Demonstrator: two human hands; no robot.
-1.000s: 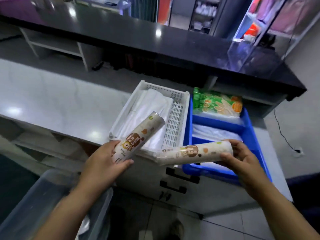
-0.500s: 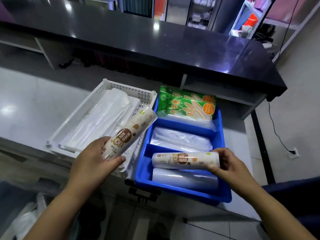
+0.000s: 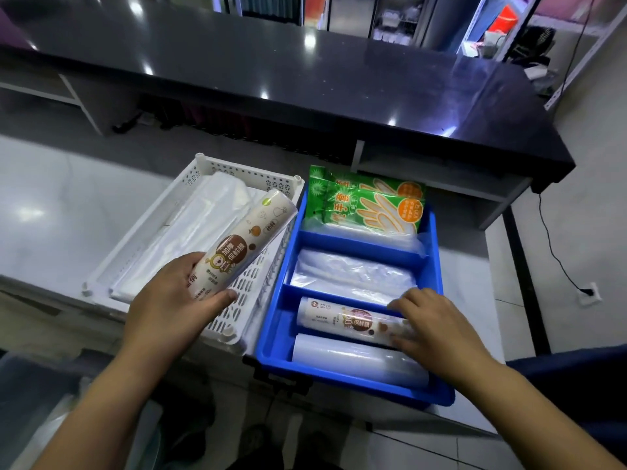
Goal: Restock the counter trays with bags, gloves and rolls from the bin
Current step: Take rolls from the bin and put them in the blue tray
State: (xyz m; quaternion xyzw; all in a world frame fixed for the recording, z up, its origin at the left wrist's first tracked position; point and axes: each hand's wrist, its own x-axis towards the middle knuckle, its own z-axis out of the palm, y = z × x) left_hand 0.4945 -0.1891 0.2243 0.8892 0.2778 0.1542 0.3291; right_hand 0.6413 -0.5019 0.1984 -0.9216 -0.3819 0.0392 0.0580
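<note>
**Rolls at the blue tray's near compartment**

Rolls first: a clear roll (image 3: 359,362) lies in the near compartment of the blue tray (image 3: 271,337), which sits at the counter's (image 3: 61,212) near edge. Just behind it lies a printed roll (image 3: 349,322), with the right hand (image 3: 431,323) resting on its right end, fingers spread and loose, not closed around it. The left hand (image 3: 176,296) has a closed grip on a second printed roll (image 3: 244,242), held tilted over the white tray (image 3: 142,232) just left of the blue one. Clear bags (image 3: 190,228) lie in the white tray. Folded bags (image 3: 353,273) fill the blue tray's middle compartment, and green glove packs (image 3: 369,201) the far one.
</note>
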